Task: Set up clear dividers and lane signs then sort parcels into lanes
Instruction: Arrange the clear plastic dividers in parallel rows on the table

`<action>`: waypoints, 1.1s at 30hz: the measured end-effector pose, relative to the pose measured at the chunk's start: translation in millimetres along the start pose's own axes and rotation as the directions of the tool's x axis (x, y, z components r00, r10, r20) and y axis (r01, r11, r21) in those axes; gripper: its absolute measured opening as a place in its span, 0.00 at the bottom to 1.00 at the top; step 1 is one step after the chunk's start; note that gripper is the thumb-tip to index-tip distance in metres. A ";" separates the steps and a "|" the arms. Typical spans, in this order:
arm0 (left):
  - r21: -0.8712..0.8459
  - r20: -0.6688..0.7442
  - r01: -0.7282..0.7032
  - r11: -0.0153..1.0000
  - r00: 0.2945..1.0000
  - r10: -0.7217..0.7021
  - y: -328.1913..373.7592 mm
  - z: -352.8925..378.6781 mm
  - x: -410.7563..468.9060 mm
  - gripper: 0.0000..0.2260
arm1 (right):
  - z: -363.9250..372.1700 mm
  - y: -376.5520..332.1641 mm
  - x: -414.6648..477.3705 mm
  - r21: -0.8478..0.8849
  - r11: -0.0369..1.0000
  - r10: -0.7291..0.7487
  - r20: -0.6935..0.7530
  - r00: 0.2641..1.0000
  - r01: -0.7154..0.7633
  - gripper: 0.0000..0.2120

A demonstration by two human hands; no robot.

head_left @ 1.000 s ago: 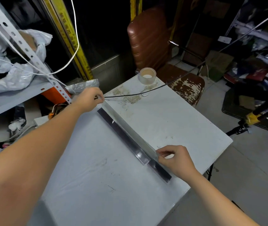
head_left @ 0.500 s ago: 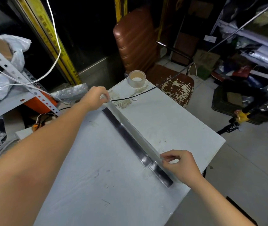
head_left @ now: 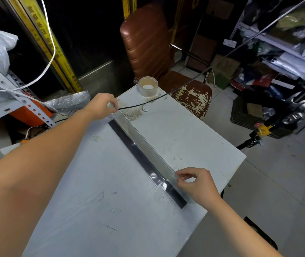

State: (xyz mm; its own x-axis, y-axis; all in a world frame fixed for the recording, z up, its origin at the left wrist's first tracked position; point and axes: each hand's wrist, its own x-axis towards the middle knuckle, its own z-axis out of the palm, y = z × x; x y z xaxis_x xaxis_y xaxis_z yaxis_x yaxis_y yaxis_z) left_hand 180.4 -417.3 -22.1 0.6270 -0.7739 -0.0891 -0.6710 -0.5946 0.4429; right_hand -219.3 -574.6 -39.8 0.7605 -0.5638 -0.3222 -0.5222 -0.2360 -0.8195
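Clear divider point(head_left: 146, 147), long and see-through: left hand point(head_left: 99, 106) and right hand point(head_left: 196, 184) pinch its ends.

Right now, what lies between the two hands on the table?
The clear divider, upright along a dark strip, runs from the left hand to the right hand, as the head view shows.

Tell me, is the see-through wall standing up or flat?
Standing up: the clear divider rises on edge, left hand and right hand pinching its ends.
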 end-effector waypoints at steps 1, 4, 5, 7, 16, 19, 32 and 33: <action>0.010 0.001 0.000 1.000 1.000 0.000 0.0 0.0 0.0 0.04 | 0.7 -0.3 -0.1 -0.004 1.000 0.006 -0.002 1.000 -0.006 0.09; 0.024 0.008 0.004 1.000 1.000 -0.004 -0.6 -1.1 -0.5 0.04 | 1.7 -0.8 -0.1 -0.017 1.000 0.008 -0.001 1.000 -0.008 0.09; 0.030 0.014 0.002 1.000 1.000 -0.002 0.0 -1.5 -0.6 0.04 | 1.7 -1.5 -0.2 -0.016 1.000 0.010 -0.002 1.000 -0.010 0.08; 0.048 0.028 -0.008 0.999 1.000 0.007 1.0 -2.0 -0.6 0.03 | 2.1 -3.0 -0.9 -0.010 1.000 0.016 -0.007 1.000 -0.016 0.08; 0.105 0.054 -0.015 0.994 0.999 0.009 3.6 -5.9 -4.3 0.04 | 2.8 -4.7 -5.1 -0.063 0.998 0.008 -0.008 1.000 -0.009 0.09; 0.144 0.050 -0.009 0.990 0.999 0.002 7.8 -10.4 -10.7 0.09 | 3.2 -5.4 -5.5 -0.129 0.992 -0.010 -0.009 1.000 0.008 0.08; 0.294 -0.149 0.229 0.928 0.970 -0.192 31.2 -55.1 -127.0 0.26 | 35.8 -86.8 -23.4 -0.635 0.675 -0.360 0.162 0.919 0.377 0.27; 0.298 -0.156 0.240 0.924 0.967 -0.200 30.2 -59.5 -143.3 0.26 | 42.6 -96.5 -26.4 -0.646 0.649 -0.375 0.188 0.908 0.401 0.27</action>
State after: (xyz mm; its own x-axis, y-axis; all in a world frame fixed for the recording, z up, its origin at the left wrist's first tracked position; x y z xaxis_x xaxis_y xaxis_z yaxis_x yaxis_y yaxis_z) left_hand 93.8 -311.4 57.1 0.8027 -0.5954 -0.0355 -0.5878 -0.7998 0.1218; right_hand -172.5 -503.2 27.6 0.9586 -0.2748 -0.0746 -0.2831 -0.8910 -0.3551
